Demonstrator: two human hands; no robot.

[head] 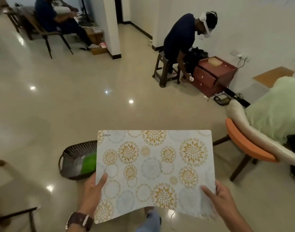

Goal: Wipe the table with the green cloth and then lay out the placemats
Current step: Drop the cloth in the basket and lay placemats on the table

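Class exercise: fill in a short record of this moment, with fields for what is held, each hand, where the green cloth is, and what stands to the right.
held item: placemat with gold and grey floral circles, lifted above the floor
left hand: left hand grips the placemat's near left edge, thumb on top
right hand: right hand grips the near right edge, thumb on top
green cloth: green cloth lies in the dark woven basket on the floor
right side: orange chair

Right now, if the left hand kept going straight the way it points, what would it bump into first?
Probably the dark woven basket on the floor, holding the green cloth. The left hand, gripping the placemat, points up-frame toward it, though depth is unclear and it may pass above.
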